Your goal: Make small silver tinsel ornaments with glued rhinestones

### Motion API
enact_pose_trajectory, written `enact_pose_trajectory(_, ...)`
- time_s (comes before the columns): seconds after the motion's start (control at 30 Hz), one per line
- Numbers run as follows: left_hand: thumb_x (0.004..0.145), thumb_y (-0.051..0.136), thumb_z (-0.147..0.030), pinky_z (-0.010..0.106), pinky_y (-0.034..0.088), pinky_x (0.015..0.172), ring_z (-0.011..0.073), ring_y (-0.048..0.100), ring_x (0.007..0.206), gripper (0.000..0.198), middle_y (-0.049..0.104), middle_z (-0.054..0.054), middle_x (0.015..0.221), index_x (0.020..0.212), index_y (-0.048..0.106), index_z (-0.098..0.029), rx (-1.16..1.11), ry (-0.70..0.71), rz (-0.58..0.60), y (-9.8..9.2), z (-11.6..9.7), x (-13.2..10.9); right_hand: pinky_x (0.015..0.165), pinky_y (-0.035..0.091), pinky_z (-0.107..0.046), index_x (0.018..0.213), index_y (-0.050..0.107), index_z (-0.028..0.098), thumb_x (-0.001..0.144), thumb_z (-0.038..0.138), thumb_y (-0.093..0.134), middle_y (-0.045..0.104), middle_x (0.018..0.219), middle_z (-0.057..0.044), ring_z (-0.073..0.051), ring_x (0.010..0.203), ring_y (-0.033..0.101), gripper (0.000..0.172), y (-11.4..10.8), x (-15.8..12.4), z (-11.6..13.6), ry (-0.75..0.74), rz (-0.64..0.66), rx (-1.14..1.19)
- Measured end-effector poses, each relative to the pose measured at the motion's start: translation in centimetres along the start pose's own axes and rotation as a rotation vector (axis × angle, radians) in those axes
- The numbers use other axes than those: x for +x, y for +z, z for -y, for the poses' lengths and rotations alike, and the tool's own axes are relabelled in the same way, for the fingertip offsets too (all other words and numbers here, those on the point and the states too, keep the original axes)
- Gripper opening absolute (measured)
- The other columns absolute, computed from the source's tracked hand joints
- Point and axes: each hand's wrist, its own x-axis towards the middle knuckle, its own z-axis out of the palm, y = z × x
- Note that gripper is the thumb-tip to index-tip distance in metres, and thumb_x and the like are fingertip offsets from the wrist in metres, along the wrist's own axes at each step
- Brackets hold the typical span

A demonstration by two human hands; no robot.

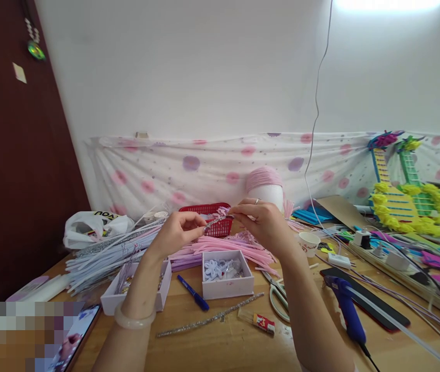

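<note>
A short length of silver tinsel pipe cleaner point(216, 221) is stretched between my two hands above the table. My left hand point(181, 230) pinches its left end, and my right hand point(256, 219) pinches the other end, the tips partly hidden by the fingers. Beneath them, a white box point(228, 289) holds pale blue flower shapes and small pieces. A longer silver tinsel pipe cleaner point(210, 318) lies on the table nearer to me. Behind my hands stands a red basket point(220, 228), and bundles of pink pipe cleaners point(239, 248) lie in front of it.
A blue marker point(192, 292), scissors point(279, 297) and a small clear tube with a red label point(263, 323) lie close by. At right are a blue glue gun point(346, 310), a paper cup point(309, 243) and cables. A second white box point(163, 289) sits beneath my left forearm.
</note>
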Motion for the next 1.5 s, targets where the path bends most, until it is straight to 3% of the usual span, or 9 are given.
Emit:
enact_pose_trajectory(0.17,0.060,0.080,-0.025,0.022,0.041,0.047,0.0104,0.052,0.048,0.017,0.062,0.000,0.057,0.066,0.071,-0.013,-0.355,0.007,-0.132,-0.4,0.6,0.4,0.071,0.049,-0.029,0.091,0.079,0.020,0.093,0.012,0.060,0.076,0.088,-0.005,-0.019,0.081,0.068,0.020,0.4,-0.1,0.1,0.000,-0.026,0.074)
enact_pose_trajectory(0.43,0.057,0.085,-0.027,0.019,0.039,0.045,0.0081,0.051,0.045,0.021,0.059,-0.002,0.050,0.065,0.072,-0.014,-0.576,0.085,-0.356,0.8,1.2,1.1,0.067,0.049,-0.028,0.089,0.079,0.018,0.089,0.010,0.063,0.077,0.082,-0.005,-0.018,0.074,0.069,0.018,1.3,0.1,1.0,0.079,0.000,0.214)
enact_pose_trajectory(0.6,0.056,0.084,-0.030,0.019,0.045,0.054,0.0077,0.056,0.053,0.025,0.063,-0.003,0.058,0.067,0.068,-0.016,-0.734,0.118,-0.583,2.3,0.8,1.5,0.068,0.046,-0.028,0.084,0.076,0.018,0.089,0.011,0.062,0.075,0.081,-0.005,-0.018,0.074,0.067,0.017,4.0,0.3,2.9,0.055,0.007,0.247)
enact_pose_trajectory(0.73,0.057,0.081,-0.033,0.020,0.046,0.056,0.0089,0.058,0.057,0.027,0.065,-0.002,0.065,0.072,0.065,-0.017,-0.793,0.104,-0.651,3.2,0.4,1.5,0.066,0.044,-0.028,0.080,0.068,0.018,0.087,0.010,0.059,0.071,0.077,-0.004,-0.017,0.071,0.063,0.014,6.4,0.5,3.5,0.091,-0.036,0.339)
enact_pose_trajectory(0.83,0.060,0.079,-0.034,0.021,0.047,0.059,0.0101,0.059,0.061,0.026,0.065,-0.001,0.067,0.072,0.065,-0.017,-0.748,0.103,-0.624,3.8,0.2,1.5,0.062,0.047,-0.026,0.091,0.059,0.020,0.090,0.023,0.059,0.069,0.075,-0.002,-0.015,0.067,0.063,0.003,7.3,0.7,3.2,0.212,-0.033,0.656)
enact_pose_trajectory(0.93,0.065,0.078,-0.035,0.023,0.047,0.064,0.0111,0.059,0.065,0.023,0.066,-0.001,0.070,0.073,0.066,-0.017,-0.653,0.112,-0.570,4.0,0.4,1.5,0.052,0.042,-0.023,0.095,0.054,0.021,0.093,0.037,0.056,0.062,0.066,0.003,-0.012,0.055,0.055,0.016,7.0,0.8,2.4,0.290,-0.026,0.862)
enact_pose_trajectory(1.07,0.068,0.078,-0.029,0.024,0.046,0.073,0.0136,0.060,0.075,0.016,0.068,-0.001,0.076,0.075,0.071,-0.017,-0.475,0.113,-0.445,3.0,0.8,1.4,0.052,0.038,-0.023,0.084,0.062,0.019,0.093,0.029,0.057,0.061,0.066,0.001,-0.012,0.056,0.050,0.015,5.2,0.8,0.8,0.265,-0.027,0.606)
enact_pose_trajectory(1.27,0.072,0.074,-0.027,0.028,0.045,0.073,0.0185,0.063,0.079,0.012,0.072,0.003,0.080,0.079,0.075,-0.017,-0.126,0.042,-0.112,0.6,0.4,0.6,0.069,0.044,-0.028,0.086,0.074,0.019,0.090,0.014,0.061,0.072,0.083,-0.004,-0.018,0.077,0.063,0.015,2.7,0.6,-0.4,0.106,0.034,0.201)
enact_pose_trajectory(1.5,0.076,0.069,-0.037,0.032,0.046,0.077,0.0214,0.063,0.082,0.019,0.072,0.004,0.081,0.075,0.072,-0.018,0.172,0.016,-0.033,0.3,-0.1,0.2,0.068,0.043,-0.027,0.092,0.077,0.017,0.094,0.012,0.059,0.073,0.085,-0.006,-0.017,0.075,0.063,0.018,2.0,0.3,0.1,-0.021,0.163,0.105)
